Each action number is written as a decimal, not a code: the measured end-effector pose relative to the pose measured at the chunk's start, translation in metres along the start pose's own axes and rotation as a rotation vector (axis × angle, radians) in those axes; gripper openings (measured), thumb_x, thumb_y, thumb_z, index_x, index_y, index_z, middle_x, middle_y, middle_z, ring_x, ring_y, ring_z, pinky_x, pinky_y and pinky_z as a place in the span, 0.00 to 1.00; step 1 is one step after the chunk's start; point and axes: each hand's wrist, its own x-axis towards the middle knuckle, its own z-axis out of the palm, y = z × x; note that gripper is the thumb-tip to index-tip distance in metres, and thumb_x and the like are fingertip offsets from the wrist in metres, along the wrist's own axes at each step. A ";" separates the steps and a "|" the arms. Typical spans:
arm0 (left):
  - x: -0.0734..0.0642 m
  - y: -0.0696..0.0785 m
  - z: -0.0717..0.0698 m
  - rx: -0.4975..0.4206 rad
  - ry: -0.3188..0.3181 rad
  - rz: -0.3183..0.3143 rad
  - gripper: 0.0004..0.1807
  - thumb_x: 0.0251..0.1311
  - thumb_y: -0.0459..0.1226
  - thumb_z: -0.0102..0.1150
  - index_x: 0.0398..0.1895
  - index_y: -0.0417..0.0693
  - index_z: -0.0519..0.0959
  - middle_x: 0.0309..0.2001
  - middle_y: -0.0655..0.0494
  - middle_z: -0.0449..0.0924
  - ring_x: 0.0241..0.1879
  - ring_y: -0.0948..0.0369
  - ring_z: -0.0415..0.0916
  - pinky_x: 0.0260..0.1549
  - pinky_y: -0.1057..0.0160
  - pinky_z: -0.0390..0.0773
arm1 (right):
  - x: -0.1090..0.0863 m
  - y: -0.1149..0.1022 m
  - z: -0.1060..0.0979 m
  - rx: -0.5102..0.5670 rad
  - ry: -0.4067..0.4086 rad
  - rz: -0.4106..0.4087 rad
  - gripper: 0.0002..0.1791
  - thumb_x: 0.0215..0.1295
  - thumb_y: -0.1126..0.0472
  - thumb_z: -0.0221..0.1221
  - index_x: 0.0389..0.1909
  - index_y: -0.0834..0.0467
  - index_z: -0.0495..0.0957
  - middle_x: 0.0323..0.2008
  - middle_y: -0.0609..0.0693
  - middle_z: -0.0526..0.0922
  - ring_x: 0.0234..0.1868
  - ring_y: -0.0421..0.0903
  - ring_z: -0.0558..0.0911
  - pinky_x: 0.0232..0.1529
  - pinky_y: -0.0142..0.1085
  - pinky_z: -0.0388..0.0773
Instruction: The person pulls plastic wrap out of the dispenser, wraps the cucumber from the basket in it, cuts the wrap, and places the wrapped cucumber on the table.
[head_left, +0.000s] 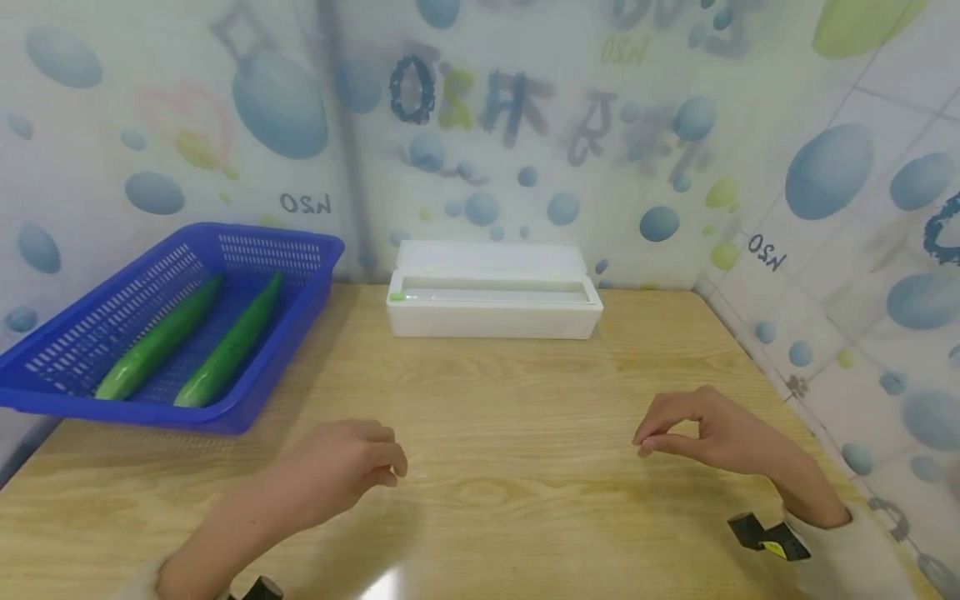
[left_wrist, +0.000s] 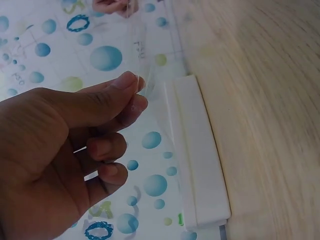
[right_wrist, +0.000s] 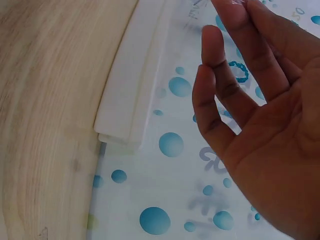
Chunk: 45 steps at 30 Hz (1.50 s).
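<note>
My left hand (head_left: pixel 330 471) is raised over the front left of the table, its thumb and forefinger pinching clear cling film (left_wrist: pixel 143 62). Across from it, my right hand (head_left: pixel 723 432) pinches the film's other side between thumb and fingertips. The film stretches between the hands and is almost invisible in the head view. Beyond both hands stands a white cling film dispenser box (head_left: pixel 495 322) with its lid (head_left: pixel 491 258) raised against the wall. A small green slider (head_left: pixel 397 297) sits at the left end of its front bar.
On the left, a blue plastic basket (head_left: pixel 247 417) holds two green cucumbers, a left one (head_left: pixel 161 342) and a right one (head_left: pixel 234 346). The wooden table (head_left: pixel 495 392) meets patterned walls at the back and right.
</note>
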 end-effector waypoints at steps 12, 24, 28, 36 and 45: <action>0.002 -0.005 0.020 0.021 -0.104 -0.035 0.13 0.41 0.32 0.72 0.21 0.56 0.76 0.22 0.71 0.71 0.23 0.71 0.69 0.23 0.69 0.72 | 0.002 0.013 0.011 -0.015 -0.090 -0.001 0.12 0.60 0.69 0.62 0.40 0.49 0.83 0.35 0.42 0.84 0.33 0.39 0.81 0.33 0.30 0.77; 0.007 -0.008 0.032 -0.070 -0.247 -0.147 0.20 0.41 0.20 0.63 0.16 0.56 0.69 0.19 0.72 0.65 0.21 0.72 0.62 0.22 0.70 0.68 | 0.008 0.024 0.025 -0.100 -0.141 0.069 0.05 0.63 0.63 0.62 0.37 0.50 0.83 0.34 0.40 0.84 0.36 0.35 0.82 0.37 0.30 0.79; 0.008 -0.012 0.037 -0.117 -0.288 -0.184 0.22 0.38 0.17 0.54 0.13 0.56 0.65 0.17 0.71 0.60 0.20 0.72 0.58 0.19 0.71 0.64 | 0.008 0.024 0.028 -0.090 -0.154 0.097 0.04 0.62 0.62 0.63 0.37 0.50 0.83 0.34 0.40 0.84 0.35 0.35 0.82 0.37 0.30 0.79; 0.012 -0.015 0.045 -0.107 -0.321 -0.161 0.18 0.34 0.20 0.49 0.13 0.55 0.68 0.17 0.70 0.62 0.20 0.72 0.57 0.19 0.71 0.64 | 0.013 0.024 0.035 -0.096 -0.183 0.243 0.05 0.67 0.54 0.58 0.35 0.48 0.81 0.30 0.36 0.82 0.30 0.33 0.79 0.33 0.32 0.78; 0.012 -0.013 0.048 -0.097 -0.340 -0.169 0.18 0.34 0.20 0.53 0.14 0.55 0.67 0.18 0.70 0.63 0.20 0.71 0.59 0.19 0.71 0.65 | 0.019 0.026 0.051 -0.138 -0.089 0.346 0.06 0.64 0.58 0.62 0.27 0.45 0.79 0.23 0.36 0.78 0.24 0.31 0.73 0.27 0.30 0.73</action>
